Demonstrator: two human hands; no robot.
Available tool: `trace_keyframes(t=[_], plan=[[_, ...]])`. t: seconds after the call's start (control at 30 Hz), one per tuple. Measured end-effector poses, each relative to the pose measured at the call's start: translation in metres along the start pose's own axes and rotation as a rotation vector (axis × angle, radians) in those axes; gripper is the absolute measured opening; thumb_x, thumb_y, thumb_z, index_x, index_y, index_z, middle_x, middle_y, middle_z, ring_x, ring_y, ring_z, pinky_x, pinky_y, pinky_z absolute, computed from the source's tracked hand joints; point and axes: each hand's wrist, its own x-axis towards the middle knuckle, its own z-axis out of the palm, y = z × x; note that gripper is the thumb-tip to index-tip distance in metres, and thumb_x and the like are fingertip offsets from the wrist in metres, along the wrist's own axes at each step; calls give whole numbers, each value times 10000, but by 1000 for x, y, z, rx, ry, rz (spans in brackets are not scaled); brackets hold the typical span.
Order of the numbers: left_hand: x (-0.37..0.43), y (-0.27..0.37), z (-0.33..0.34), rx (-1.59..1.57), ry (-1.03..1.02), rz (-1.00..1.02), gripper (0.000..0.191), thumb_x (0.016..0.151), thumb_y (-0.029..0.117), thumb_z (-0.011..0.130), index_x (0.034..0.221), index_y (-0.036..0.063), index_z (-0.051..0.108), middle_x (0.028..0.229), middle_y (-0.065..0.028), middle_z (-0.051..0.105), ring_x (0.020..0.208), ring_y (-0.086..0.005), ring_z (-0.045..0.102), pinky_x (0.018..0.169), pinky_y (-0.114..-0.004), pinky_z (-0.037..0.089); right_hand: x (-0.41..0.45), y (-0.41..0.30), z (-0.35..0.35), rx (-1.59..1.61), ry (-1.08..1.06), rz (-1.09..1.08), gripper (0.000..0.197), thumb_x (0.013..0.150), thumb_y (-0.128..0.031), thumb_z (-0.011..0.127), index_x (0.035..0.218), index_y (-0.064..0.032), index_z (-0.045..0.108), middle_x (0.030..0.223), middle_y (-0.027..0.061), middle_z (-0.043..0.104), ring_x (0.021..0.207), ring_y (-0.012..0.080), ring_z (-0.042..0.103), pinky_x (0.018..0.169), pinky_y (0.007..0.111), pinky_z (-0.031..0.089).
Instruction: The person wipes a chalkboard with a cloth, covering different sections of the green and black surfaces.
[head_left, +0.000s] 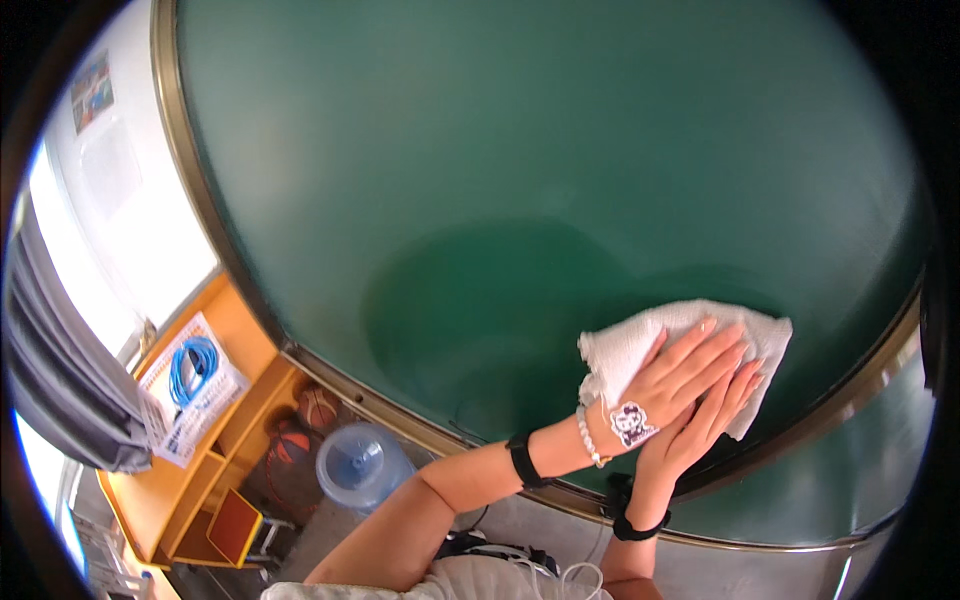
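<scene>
A white cloth (697, 315) lies spread against the green chalkboard (465, 150), near its lower right. My left hand (675, 382) rests on the cloth with its palm down and fingers close together. It wears a beaded bracelet and a sticker on its back. My right hand (705, 427) also presses on the cloth, partly under my left hand, with a black band at the wrist. Folds of cloth stick out above and to both sides of the fingers. Whether any fingers grip the cloth cannot be seen.
The board's metal frame (420, 431) runs below and at the left. A wooden cabinet (124, 499) holds a blue coiled cable (193, 371) on printed sheets. A clear water jug (364, 465), a basketball (317, 407) and a small stool (234, 529) stand at the lower left, by a grey curtain (64, 360).
</scene>
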Motion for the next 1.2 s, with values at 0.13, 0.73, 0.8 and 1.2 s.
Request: trace_keyframes(t=[0.13, 0.73, 0.8, 1.2], plan=[[14, -19, -14, 24, 100, -186, 424, 836, 320, 451, 1234, 176, 476, 1337, -31, 403, 1249, -255, 334, 1025, -464, 134, 29, -53, 2, 41, -66, 0, 463, 817, -63, 398, 1269, 32, 382, 1373, 181, 304, 1284, 384, 230, 1054, 461, 124], [-106, -155, -62, 339, 41, -491, 474, 844, 218, 460, 1291, 80, 381, 1395, -156, 266, 1297, -337, 228, 1024, -501, 201, -41, -149, 101, 291, -445, -349, 450, 807, -121, 461, 1241, -2, 441, 1352, 96, 364, 1241, 272, 347, 1005, 385, 283], [-114, -157, -70, 356, -66, -526, 470, 847, 205, 447, 1291, 68, 377, 1404, -154, 242, 1297, -339, 223, 1021, -504, 215, -46, -149, 102, 350, -478, -360, 466, 812, -157, 480, 1248, 2, 431, 1354, 100, 360, 1243, 280, 343, 1006, 396, 282], [-150, -130, -69, 311, -201, -701, 512, 857, 205, 428, 1306, -6, 306, 1414, -197, 183, 1310, -359, 175, 1036, -486, 192, -78, -130, 95, 236, -596, -497, 676, 758, -363, 551, 1316, -44, 341, 1379, 48, 322, 1251, 191, 331, 1026, 303, 277]])
